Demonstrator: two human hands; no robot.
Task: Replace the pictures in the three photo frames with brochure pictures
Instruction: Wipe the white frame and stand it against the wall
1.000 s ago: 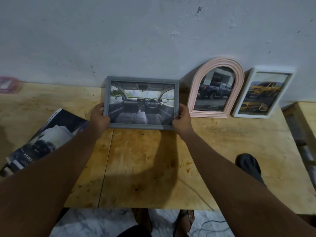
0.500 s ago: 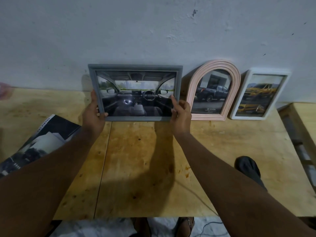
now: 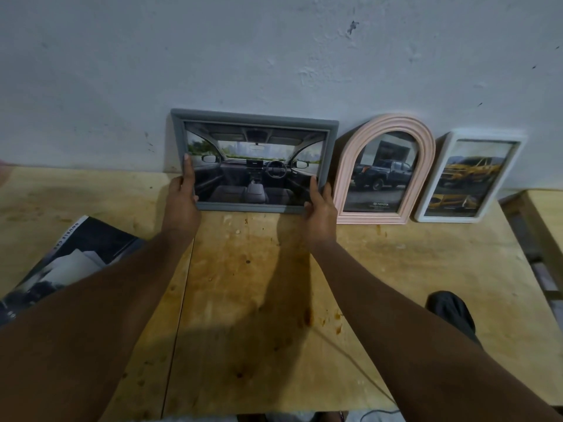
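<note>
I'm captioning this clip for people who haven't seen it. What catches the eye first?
Both hands, left hand and right hand, grip the grey frame with a car-interior picture, standing at the wall. To its right lean a pink arched frame and a white frame, both showing trucks. A brochure lies at the table's left.

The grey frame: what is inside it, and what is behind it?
The grey frame holds a picture of a car interior with a steering wheel. Behind it stands the white wall. The frame's back is hidden, so whether it touches the wall cannot be seen.
</note>
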